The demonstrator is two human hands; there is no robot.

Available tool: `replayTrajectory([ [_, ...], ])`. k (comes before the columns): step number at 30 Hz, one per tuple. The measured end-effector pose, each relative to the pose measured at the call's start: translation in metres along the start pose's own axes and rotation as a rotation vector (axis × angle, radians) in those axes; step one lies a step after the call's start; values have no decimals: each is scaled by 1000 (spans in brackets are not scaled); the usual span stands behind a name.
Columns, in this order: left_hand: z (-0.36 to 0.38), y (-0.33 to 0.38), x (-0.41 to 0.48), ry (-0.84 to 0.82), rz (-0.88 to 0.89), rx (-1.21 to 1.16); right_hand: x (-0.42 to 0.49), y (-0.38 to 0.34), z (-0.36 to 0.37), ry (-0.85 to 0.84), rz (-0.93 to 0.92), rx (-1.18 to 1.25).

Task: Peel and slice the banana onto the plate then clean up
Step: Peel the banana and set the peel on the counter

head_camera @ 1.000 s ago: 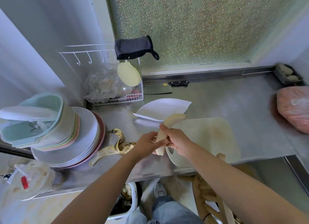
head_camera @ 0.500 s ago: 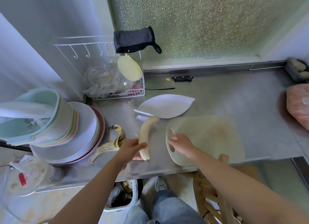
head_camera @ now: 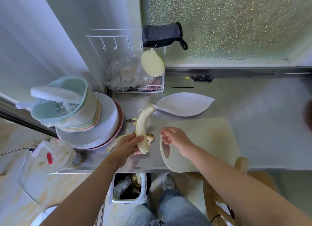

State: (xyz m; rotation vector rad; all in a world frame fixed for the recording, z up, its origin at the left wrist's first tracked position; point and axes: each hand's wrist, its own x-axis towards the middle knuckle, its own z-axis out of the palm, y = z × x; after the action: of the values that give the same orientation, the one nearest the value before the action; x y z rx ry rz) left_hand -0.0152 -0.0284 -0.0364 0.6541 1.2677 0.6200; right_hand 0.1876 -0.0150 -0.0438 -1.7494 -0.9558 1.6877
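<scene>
We saw a brushed steel worktop [head_camera: 253,107] run under a frosted, pebbled window [head_camera: 228,23], with a pale wall at 9 o'clock. The left grip [head_camera: 128,145] had its fingers and thumb curled round the lower end of the peeled banana [head_camera: 141,122]. The fruit pointed up toward 12 o'clock, and its tip was just beside the pointed end of the white leaf-shaped plate [head_camera: 185,104]. The right grip [head_camera: 175,138] was slack, fingers loosely spread and holding nothing. It was over the 9 o'clock end of the cream cutting board [head_camera: 202,138], near the handle hole; we could not tell whether it touched.

The peel [head_camera: 114,142] lay on the steel behind the banana. At 9 o'clock of it stood a stack of plates [head_camera: 94,131] topped with pastel tubs [head_camera: 67,104]. At 12 o'clock of the plate a cleaver [head_camera: 179,83] lay flat against the back ledge. Beside it, at its 9 o'clock, a wire basket [head_camera: 140,89] held crumpled plastic bags [head_camera: 125,73]. A dark mitt [head_camera: 160,35] and a round yellow lid [head_camera: 152,63] hung above it, next to a white hook rail [head_camera: 114,41]. Below the worktop's front edge, at 6 o'clock, stood a white bin [head_camera: 128,198].
</scene>
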Motion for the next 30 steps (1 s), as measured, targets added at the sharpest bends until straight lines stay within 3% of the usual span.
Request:
replayTrajectory([
  [2,-2,1,-2,-25,42,112,3,-20,3,-50,42,178],
  [5,2,5,-3,17,176,349,0,-40,12,-145,176,258],
  [8,14,6,-7,234,418,866,-6,-45,26,-107,244,390],
  [10,24,6,-9,370,581,1067,-7,-44,30,-23,258,490],
  [13,30,10,-7,343,558,910,-8,-41,24,19,232,567],
  [16,26,14,1,236,349,423,-10,-40,10,-36,194,596],
  [18,23,16,3,236,220,225,-11,-39,4,-81,144,583],
  [23,28,21,8,109,23,122,-15,-37,-1,-164,53,455],
  [27,41,27,8,-8,109,55,-18,-33,-2,-219,84,416],
  [30,42,27,6,1,163,106,-18,-32,-2,-179,82,444],
])
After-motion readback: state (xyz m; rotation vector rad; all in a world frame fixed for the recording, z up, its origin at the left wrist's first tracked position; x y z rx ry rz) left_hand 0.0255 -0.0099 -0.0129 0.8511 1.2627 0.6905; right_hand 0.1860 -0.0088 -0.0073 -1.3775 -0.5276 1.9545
